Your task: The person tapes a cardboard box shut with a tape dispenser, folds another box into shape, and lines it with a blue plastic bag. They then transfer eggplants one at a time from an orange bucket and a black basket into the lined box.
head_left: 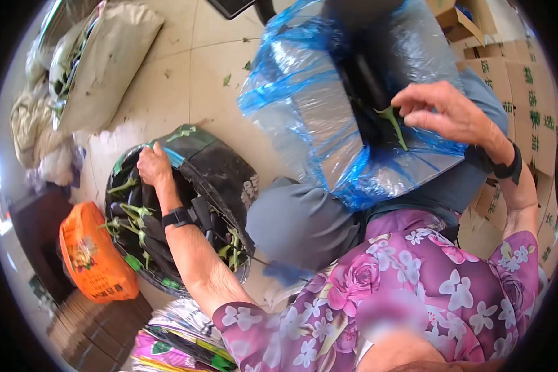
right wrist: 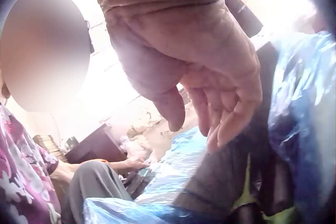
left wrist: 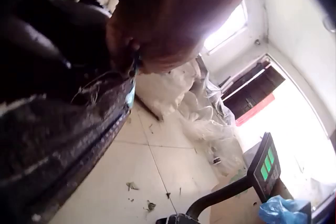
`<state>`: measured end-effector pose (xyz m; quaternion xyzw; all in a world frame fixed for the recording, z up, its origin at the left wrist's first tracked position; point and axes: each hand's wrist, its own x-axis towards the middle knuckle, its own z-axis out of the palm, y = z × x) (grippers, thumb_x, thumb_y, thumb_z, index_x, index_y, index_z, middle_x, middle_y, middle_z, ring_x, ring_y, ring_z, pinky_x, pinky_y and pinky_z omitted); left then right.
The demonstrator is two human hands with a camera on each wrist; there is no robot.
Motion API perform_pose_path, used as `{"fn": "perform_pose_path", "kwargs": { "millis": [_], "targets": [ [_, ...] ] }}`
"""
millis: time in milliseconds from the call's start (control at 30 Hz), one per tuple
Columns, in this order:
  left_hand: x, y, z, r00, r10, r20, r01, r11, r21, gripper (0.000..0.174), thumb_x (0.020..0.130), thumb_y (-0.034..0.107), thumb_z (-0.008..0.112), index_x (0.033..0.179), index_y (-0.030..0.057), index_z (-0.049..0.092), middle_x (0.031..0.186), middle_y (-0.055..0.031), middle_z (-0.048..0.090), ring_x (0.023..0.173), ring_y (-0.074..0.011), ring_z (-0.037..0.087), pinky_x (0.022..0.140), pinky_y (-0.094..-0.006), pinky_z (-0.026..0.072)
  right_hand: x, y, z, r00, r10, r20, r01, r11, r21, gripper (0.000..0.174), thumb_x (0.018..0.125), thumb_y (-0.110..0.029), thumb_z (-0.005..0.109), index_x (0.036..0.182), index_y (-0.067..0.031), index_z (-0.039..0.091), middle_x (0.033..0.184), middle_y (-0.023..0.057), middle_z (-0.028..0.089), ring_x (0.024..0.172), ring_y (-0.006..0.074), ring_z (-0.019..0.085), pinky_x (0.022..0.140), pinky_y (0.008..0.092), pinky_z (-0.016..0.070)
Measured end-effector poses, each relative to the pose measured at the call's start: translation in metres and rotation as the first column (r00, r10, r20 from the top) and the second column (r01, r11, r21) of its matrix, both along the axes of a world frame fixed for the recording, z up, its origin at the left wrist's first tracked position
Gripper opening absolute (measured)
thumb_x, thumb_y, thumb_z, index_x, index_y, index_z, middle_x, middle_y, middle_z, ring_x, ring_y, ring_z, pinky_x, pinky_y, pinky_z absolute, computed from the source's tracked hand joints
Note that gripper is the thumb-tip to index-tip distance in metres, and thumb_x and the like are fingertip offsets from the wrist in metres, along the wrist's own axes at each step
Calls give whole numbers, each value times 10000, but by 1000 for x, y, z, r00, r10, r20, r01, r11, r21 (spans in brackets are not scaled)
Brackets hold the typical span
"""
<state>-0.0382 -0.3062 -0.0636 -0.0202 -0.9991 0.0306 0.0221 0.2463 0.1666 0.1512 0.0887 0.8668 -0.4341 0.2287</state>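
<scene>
In the head view the left hand (head_left: pixel 154 165) grips the rim of a dark sack (head_left: pixel 220 170) holding several eggplants (head_left: pixel 144 224). The left wrist view shows that hand (left wrist: pixel 157 40) curled round the sack's edge (left wrist: pixel 79 140). The right hand (head_left: pixel 443 111) hovers over a box lined with a blue plastic bag (head_left: pixel 319 105), beside the green stem of an eggplant (head_left: pixel 390 121). In the right wrist view the right hand (right wrist: pixel 194 71) has loosely bent fingers with nothing between them, above green-stemmed eggplants (right wrist: pixel 283 182).
An orange bag (head_left: pixel 96 254) and stacked cardboard (head_left: pixel 99 328) stand left of the sack. Pale sacks (head_left: pixel 111 62) lie at the upper left, flat cartons (head_left: pixel 527 99) at the right. A scale display (left wrist: pixel 266 165) shows in the left wrist view. Leaf scraps litter the tiled floor (head_left: pixel 211 74).
</scene>
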Motion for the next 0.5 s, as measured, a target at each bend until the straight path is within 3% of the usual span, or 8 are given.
{"fn": "perform_pose_path", "kwargs": {
  "millis": [67, 167, 233, 267, 333, 400, 433, 500],
  "targets": [
    [8, 12, 44, 992, 70, 101, -60, 994, -91, 454, 903, 473, 578, 931, 33, 687, 936, -252, 682, 909, -448, 657, 788, -528, 524, -2, 15, -6, 998, -26, -59, 30, 997, 66, 276, 896, -163, 637, 1112, 8, 617, 874, 118, 691, 817, 206, 657, 770, 321, 510],
    [36, 14, 66, 990, -79, 117, 95, 986, -135, 415, 926, 431, 576, 938, 29, 676, 913, -255, 681, 850, -432, 669, 754, -506, 524, -4, 24, -21, 995, -34, -90, 40, 997, 64, 278, 899, -205, 630, 1080, 6, 622, 883, 136, 691, 823, 255, 663, 768, 348, 511],
    [55, 31, 89, 956, -251, 149, 201, 936, 289, 279, 911, 288, 640, 996, 24, 675, 848, -210, 691, 768, -376, 682, 696, -437, 526, -17, 26, -32, 981, 161, -110, -142, 977, 161, 264, 885, -184, 632, 1073, 0, 612, 894, 141, 671, 845, 308, 649, 757, 385, 502],
    [69, 43, 106, 958, -250, 137, 204, 937, 284, 279, 911, 288, 640, 996, 24, 675, 848, -210, 691, 768, -376, 682, 696, -437, 526, -22, 24, -37, 979, 161, -123, -141, 977, 160, 264, 885, -184, 632, 1073, 0, 612, 894, 141, 671, 845, 308, 649, 757, 385, 502],
    [107, 90, 154, 934, -294, 204, 103, 768, 632, 222, 913, 157, 625, 1062, -2, 666, 803, -156, 670, 712, -260, 664, 674, -339, 507, -36, 17, -50, 903, 394, -173, -325, 888, 325, 257, 869, -205, 642, 1035, -12, 607, 918, 168, 667, 869, 377, 627, 766, 435, 499],
    [142, 128, 192, 887, -416, 200, 172, 699, 694, 205, 904, 89, 614, 1062, -34, 654, 806, -123, 655, 710, -186, 639, 661, -293, 497, -57, 19, -67, 844, 503, -184, -409, 827, 385, 259, 846, -223, 657, 996, -14, 628, 890, 188, 668, 855, 393, 633, 770, 464, 505],
    [161, 145, 210, 866, -467, 178, 220, 677, 702, 205, 878, 72, 634, 1056, -27, 658, 821, -125, 659, 707, -198, 640, 664, -302, 500, -80, 16, -64, 871, 491, -30, -444, 811, 380, 273, 816, -240, 678, 958, -8, 655, 861, 211, 671, 854, 410, 641, 763, 480, 516],
    [192, 161, 241, 790, -601, 122, 359, 614, 703, 237, 814, 24, 674, 1048, -14, 666, 825, -126, 662, 696, -223, 642, 659, -316, 504, -102, 20, -79, 879, 474, -45, -398, 783, 478, 285, 789, -242, 692, 927, 7, 663, 830, 230, 669, 853, 418, 650, 754, 484, 528]
  ]
}}
